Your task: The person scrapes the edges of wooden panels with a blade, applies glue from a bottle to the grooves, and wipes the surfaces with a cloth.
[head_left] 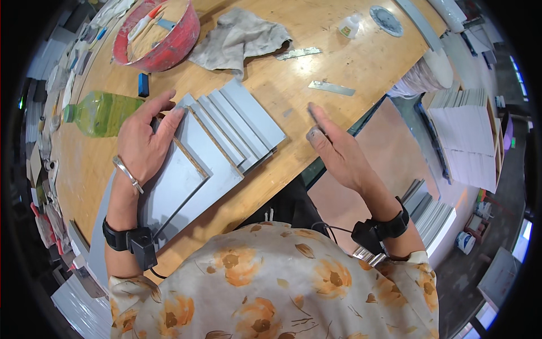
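Note:
Several flat grey panels (243,116) lie fanned in an overlapping stack on the wooden table, some with raw brown edges. My left hand (144,138) is at the stack's left side, thumb and forefinger closed around the upper edge of a grey panel (175,164); its other fingers are partly hidden. To the right of the stack, my right hand (341,152) hovers by the table's edge. It is open and holds nothing, with the thumb apart from the fingers and dark smudges on the fingertips.
A green liquid bottle (107,114) lies left of my left hand, near a small blue block (143,85). Farther back are a red tub (186,42) of tan filler, a grey rag (240,39), metal scraper blades (332,87) and a small white bottle (349,26). Stacked boards (463,138) stand at right.

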A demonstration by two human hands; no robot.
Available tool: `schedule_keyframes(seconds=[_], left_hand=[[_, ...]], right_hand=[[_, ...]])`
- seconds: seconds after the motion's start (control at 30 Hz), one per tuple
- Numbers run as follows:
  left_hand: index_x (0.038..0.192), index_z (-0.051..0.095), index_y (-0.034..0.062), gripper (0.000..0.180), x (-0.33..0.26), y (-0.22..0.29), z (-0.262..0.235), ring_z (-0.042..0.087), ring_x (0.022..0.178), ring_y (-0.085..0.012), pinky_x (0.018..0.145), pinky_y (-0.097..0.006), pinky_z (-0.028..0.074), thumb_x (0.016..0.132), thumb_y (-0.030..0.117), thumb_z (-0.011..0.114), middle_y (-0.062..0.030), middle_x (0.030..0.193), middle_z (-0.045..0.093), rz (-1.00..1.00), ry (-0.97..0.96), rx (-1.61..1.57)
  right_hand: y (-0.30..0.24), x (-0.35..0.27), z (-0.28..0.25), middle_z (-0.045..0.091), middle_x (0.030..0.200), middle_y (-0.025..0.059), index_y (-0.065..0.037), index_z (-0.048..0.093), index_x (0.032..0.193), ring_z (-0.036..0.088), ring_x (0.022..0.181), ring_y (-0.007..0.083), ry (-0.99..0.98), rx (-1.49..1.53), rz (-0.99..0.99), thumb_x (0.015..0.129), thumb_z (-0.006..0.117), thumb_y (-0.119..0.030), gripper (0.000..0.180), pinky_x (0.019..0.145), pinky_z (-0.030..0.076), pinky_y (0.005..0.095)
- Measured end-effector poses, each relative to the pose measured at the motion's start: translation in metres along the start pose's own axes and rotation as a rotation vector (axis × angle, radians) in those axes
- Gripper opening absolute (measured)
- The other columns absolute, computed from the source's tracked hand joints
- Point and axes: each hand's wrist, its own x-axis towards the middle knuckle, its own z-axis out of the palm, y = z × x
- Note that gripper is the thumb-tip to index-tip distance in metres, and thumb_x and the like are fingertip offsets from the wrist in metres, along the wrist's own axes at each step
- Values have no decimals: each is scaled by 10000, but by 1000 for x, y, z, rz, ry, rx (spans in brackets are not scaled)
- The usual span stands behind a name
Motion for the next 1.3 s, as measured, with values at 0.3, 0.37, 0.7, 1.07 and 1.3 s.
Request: schedule_keyframes(seconds=[0.3, 0.37, 0.7, 1.07, 1.3], left_hand=[[1186, 568, 7, 420, -3, -2, 0, 616, 919, -232, 822, -315, 459, 896, 311, 557, -168, 1002, 649, 18, 20, 21], [1183, 570, 7, 420, -2, -1, -1, 616, 917, -234, 820, -315, 460, 896, 314, 559, -167, 996, 651, 8, 10, 26], [1141, 603, 49, 407, -1, -5, 2, 627, 847, -285, 761, -352, 478, 862, 345, 587, -151, 959, 662, 53, 80, -4], [1145, 602, 44, 402, -1, -7, 4, 629, 849, -286, 769, -350, 477, 859, 326, 589, -152, 960, 663, 37, 62, -16], [1184, 567, -4, 402, -2, -3, 1, 606, 914, -213, 825, -304, 460, 896, 276, 571, -156, 996, 650, -1, 13, -39]], right_hand=[[-34, -5, -9, 611, 899, 212, -62, 447, 1239, 577, 794, 395, -102, -122, -169, 843, 492, -38, 400, 673, 453, 445], [-40, 5, -11, 618, 869, 204, -75, 455, 1231, 578, 777, 394, -143, -98, -126, 821, 499, -11, 418, 662, 453, 447], [-29, 18, 9, 628, 806, 175, -91, 493, 1217, 588, 714, 374, -128, -295, -332, 756, 476, 53, 483, 609, 452, 444], [-36, 15, 13, 618, 768, 168, -78, 500, 1226, 596, 707, 352, -53, -336, -308, 726, 482, 70, 521, 594, 459, 429], [-34, 14, 21, 625, 806, 158, -101, 491, 1248, 606, 710, 339, -36, -391, -268, 747, 499, 57, 525, 628, 476, 408]])
